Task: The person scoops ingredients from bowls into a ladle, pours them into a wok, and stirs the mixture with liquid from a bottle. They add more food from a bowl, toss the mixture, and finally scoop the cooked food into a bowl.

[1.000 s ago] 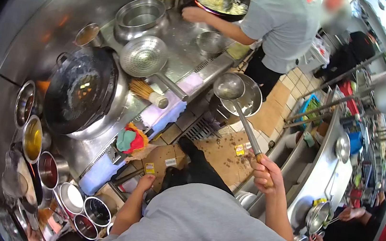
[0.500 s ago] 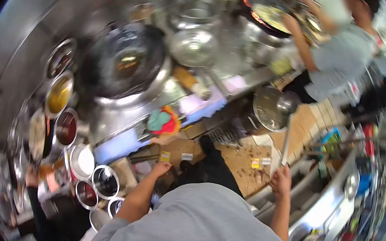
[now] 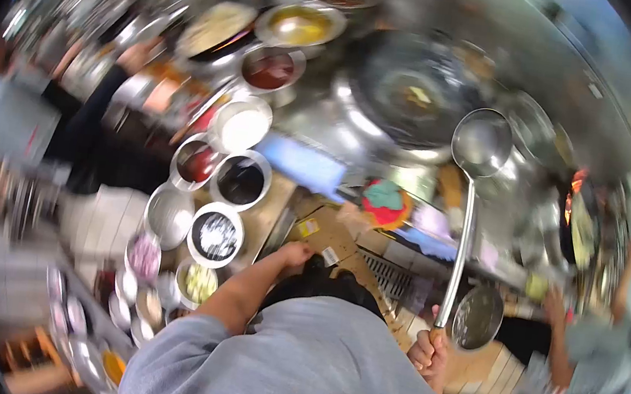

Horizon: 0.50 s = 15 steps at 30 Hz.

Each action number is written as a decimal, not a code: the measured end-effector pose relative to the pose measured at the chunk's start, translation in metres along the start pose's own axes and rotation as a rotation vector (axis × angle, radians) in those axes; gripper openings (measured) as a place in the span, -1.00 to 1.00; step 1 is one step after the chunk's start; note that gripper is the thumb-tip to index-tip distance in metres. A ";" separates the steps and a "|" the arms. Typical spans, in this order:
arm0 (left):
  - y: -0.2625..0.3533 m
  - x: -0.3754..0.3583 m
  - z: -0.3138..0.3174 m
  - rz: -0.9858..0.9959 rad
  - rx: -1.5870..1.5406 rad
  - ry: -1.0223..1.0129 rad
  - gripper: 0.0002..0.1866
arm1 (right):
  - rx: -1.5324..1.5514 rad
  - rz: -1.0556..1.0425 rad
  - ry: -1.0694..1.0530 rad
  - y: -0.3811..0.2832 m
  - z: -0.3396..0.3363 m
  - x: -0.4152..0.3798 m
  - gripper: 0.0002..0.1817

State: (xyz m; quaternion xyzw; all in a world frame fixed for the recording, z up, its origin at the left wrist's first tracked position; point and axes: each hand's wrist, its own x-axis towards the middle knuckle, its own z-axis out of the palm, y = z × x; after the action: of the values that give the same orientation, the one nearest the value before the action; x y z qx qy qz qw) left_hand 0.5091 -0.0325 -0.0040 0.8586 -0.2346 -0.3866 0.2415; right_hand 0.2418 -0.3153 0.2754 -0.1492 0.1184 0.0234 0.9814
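My right hand (image 3: 428, 354) is closed around the wooden end of a long-handled ladle (image 3: 461, 239). The ladle points away from me, and its round metal bowl (image 3: 483, 143) appears in front of the right rim of the large wok (image 3: 403, 90). Some liquid and small pieces lie at the wok's bottom. My left hand (image 3: 295, 254) is loosely curled in front of my body, and nothing shows in it. Near it are metal pots, one with dark liquid (image 3: 241, 180) and one with a glossy dark content (image 3: 216, 235).
A crumpled red and teal cloth (image 3: 386, 202) lies at the counter edge beside a folded blue cloth (image 3: 299, 167). Below the ladle handle stands a pot of liquid (image 3: 477, 318). Co-workers stand at left (image 3: 18, 113) and right (image 3: 596, 350). Flames rise by another wok (image 3: 580, 222).
My view has turned left, so the wok and pots appear farther right. The ladle has been raised from the pot of liquid toward the wok, still in my right hand.
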 end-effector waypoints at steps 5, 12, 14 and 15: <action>0.001 -0.068 0.024 -0.160 -0.322 0.269 -0.71 | -0.461 0.402 0.004 -0.049 0.038 0.057 -0.36; 0.035 -0.240 0.049 -0.308 -0.965 0.745 -0.81 | -1.003 0.827 -0.207 -0.055 0.088 0.129 -0.36; 0.044 -0.321 0.045 -0.395 -0.981 1.033 -0.78 | -1.132 0.883 -0.291 -0.043 0.093 0.143 -0.36; 0.058 -0.372 0.037 -0.472 -0.816 1.198 -0.75 | -1.257 0.911 -0.362 -0.037 0.095 0.148 -0.35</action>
State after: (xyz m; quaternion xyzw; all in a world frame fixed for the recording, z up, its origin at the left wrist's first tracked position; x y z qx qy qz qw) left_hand 0.2479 0.1331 0.2139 0.7919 0.2876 0.0479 0.5366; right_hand 0.4097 -0.3206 0.3389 -0.6056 -0.0290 0.5086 0.6114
